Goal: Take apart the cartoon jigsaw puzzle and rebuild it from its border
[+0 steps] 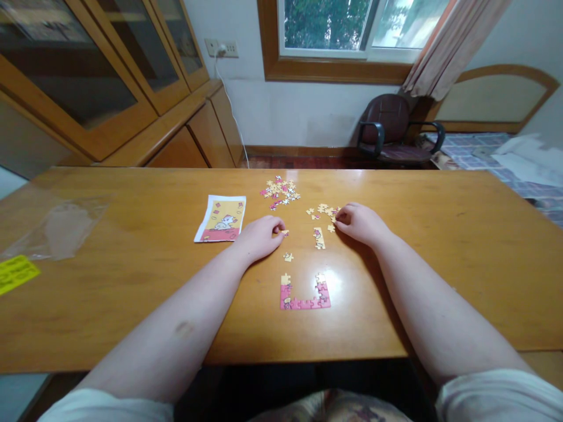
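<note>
My left hand (260,236) rests on the wooden table (132,281), fingers curled, pinching a small puzzle piece (285,232) at its fingertips. My right hand (359,223) lies to the right, fingers closed on a loose piece at the edge of a small scatter of pieces (323,210). Between the hands stands a short joined strip (319,238), and a single piece (288,257) lies below the left hand. Nearer me sits a pink and yellow U-shaped assembled border (304,293).
A reference picture card (221,218) lies left of my left hand. A pile of loose pieces (279,192) sits further back. A clear plastic bag (57,225) and a yellow slip (15,272) lie at the table's left. An armchair (393,132) stands beyond the table.
</note>
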Motion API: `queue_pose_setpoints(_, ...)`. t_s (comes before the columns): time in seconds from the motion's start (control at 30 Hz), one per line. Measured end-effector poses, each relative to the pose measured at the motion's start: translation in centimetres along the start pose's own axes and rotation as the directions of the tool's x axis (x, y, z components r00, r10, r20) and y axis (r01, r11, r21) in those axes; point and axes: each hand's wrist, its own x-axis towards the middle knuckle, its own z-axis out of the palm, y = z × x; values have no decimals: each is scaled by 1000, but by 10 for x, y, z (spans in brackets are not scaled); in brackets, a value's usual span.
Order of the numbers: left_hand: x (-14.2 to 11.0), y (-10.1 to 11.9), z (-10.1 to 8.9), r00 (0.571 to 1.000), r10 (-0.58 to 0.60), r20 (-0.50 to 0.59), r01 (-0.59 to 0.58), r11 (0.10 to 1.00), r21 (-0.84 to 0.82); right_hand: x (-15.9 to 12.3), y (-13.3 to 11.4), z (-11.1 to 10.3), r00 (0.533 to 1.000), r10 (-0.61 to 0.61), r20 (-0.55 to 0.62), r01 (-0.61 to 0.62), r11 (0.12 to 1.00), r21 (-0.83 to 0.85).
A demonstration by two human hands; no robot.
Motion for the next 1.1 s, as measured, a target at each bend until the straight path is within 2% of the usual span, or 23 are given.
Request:
queue_pose_setpoints(0.1,-1,3,-1,999,-23,-33,21,999,-35,-5,-11,-6,997,-63,-47,63,998,-7)
queue_pose_setpoints(0.2,-2,6,0,999,-1,-54,-2,998,-63,-13,-33,-10,982,-171,-75,171,985,-6)
queue_pose_setpoints(0.33,-1,8,4,998,51,-28,-52,997,-49,-24,-66,-6,949,-314,-2,314,948,55)
queue_pose_setpoints(0.47,0,7,5,996,75,-37,-76,997,-33,-25,-84,6,947,-317,56,315,948,44)
queue_pose_setpoints(0.63,0,8,3,994,106,-12,-106,994,-24,-22,-82,13,941,-326,86,322,945,57)
queue_pose_setpoints(0.77,-1,9,2,988,154,6,-154,987,-36,-20,-69,8,941,-337,35,333,939,89)
queue_pose_setpoints(0.9,-1,9,2,982,187,25,-185,982,-47,-17,-59,3,930,-364,42,357,926,122)
queue_pose_setpoints(1.1,-2,9,2,982,186,17,-185,981,-54,-18,-62,7,909,-415,46,403,901,163)
